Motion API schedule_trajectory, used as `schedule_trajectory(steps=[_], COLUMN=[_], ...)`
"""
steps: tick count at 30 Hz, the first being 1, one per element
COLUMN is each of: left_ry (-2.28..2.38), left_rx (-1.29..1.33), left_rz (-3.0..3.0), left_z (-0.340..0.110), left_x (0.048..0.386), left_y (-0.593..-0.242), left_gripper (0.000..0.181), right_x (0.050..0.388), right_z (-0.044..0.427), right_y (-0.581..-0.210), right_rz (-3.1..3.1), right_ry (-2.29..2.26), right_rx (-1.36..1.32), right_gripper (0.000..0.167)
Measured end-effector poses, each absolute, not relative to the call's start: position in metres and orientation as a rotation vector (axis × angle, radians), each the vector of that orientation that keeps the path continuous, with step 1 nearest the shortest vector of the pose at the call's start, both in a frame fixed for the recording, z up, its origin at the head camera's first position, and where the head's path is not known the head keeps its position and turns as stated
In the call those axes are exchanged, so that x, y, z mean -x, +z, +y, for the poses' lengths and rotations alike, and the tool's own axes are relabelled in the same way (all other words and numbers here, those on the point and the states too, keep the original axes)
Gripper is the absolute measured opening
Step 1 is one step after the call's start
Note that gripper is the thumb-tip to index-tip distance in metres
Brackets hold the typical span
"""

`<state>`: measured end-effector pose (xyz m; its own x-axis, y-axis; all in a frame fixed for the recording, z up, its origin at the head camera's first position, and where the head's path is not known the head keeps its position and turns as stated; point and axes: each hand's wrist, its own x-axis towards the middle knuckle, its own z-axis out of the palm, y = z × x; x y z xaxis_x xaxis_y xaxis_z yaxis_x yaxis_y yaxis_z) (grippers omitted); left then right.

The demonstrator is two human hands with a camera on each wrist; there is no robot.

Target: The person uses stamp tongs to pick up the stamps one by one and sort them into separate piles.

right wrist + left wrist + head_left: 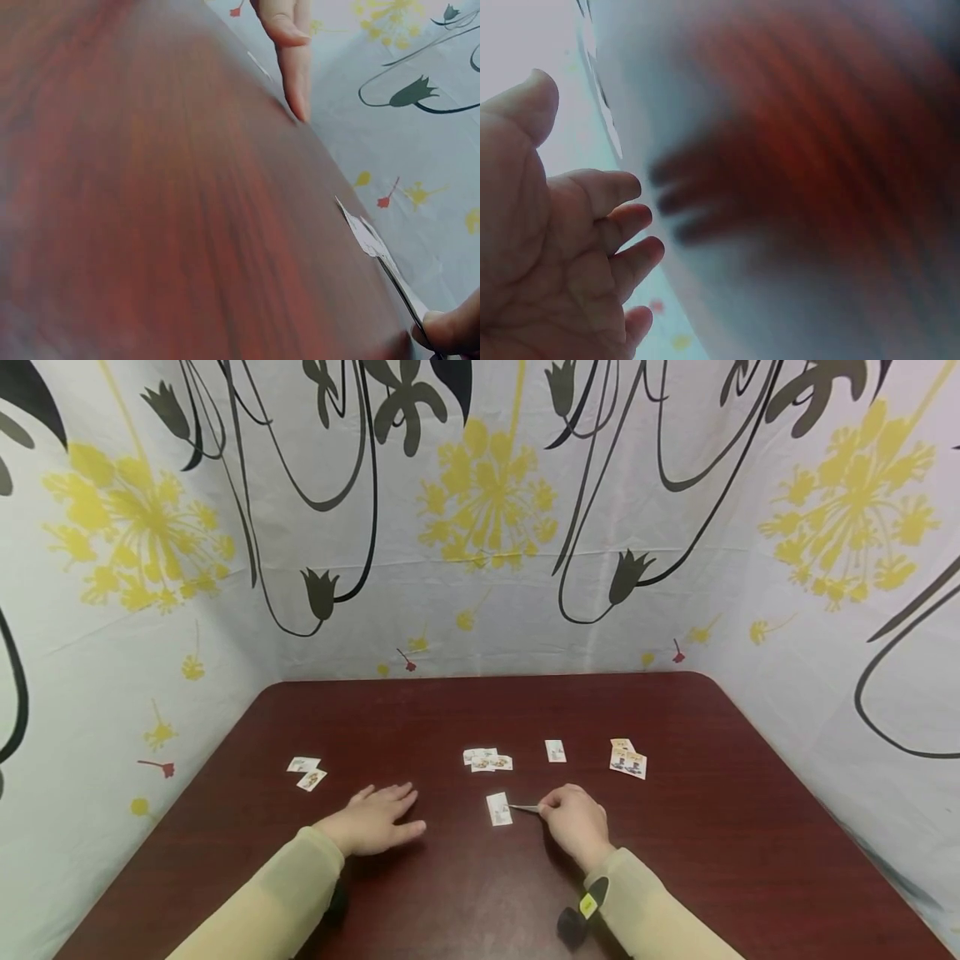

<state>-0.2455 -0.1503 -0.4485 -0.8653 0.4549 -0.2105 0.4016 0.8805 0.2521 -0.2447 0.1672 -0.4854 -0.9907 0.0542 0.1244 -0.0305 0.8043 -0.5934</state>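
My right hand (576,822) pinches slim metal tweezers (527,808) between thumb and fingers. Their tips meet the right edge of a small white printed card (498,809); in the right wrist view the tweezers (397,289) reach a pale card (361,234) at their far end. Whether that card is raised off the table, I cannot tell. Over the table to the left, my left hand (375,822) has its fingers spread and holds nothing. The left wrist view shows its palm (547,262) with the fingers lightly bent.
On the dark red table (420,902) lie two cards (303,765) at left, an overlapping group (487,762) in the middle, a single card (555,751) right of it, and another overlapping group (628,762) at right. A patterned cloth (390,527) hangs behind.
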Motion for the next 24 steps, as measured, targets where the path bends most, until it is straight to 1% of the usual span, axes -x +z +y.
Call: schedule_trajectory(steps=[9, 20, 24], left_ry=[0.376, 0.393, 0.402], left_rx=[-0.381, -0.187, -0.156], left_rz=[2.845, 2.852, 2.85], left_z=[-0.206, -0.248, -0.261], left_x=[0.251, 0.252, 0.255], left_y=[-0.445, -0.448, -0.446], left_gripper=[0.073, 0.084, 0.083], right_x=[0.256, 0.267, 0.27], right_z=[0.183, 0.201, 0.209], right_y=[-0.485, -0.483, -0.481], right_rz=[-2.825, -2.782, -2.789], right_ry=[1.001, 1.043, 1.05], right_rx=[0.119, 0.203, 0.24], right_gripper=[0.013, 0.012, 0.013])
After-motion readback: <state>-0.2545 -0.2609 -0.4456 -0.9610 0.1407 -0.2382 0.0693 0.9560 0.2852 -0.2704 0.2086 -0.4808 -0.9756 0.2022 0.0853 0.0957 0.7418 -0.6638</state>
